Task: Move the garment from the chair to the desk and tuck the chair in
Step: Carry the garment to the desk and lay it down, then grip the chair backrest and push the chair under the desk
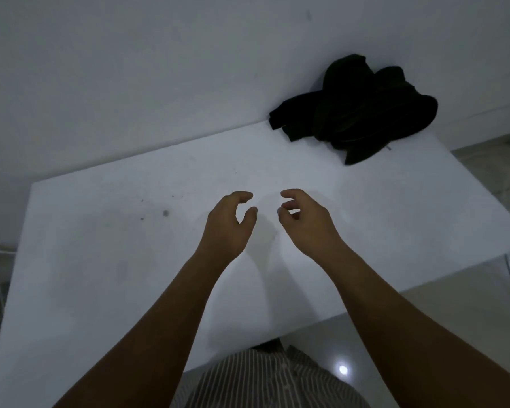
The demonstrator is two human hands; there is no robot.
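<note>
A crumpled black garment [357,108] lies on the far right corner of the white desk [100,260], against the wall. My left hand [228,223] and my right hand [305,220] hover side by side over the middle of the desk, fingers curled and apart, holding nothing. Both hands are well short of the garment. No chair is in view.
A white wall rises behind the desk. Glossy tiled floor [424,304] shows to the right and in front of the desk, with light reflections. My striped shirt [265,381] is at the bottom. Dark shapes stand at the far left edge.
</note>
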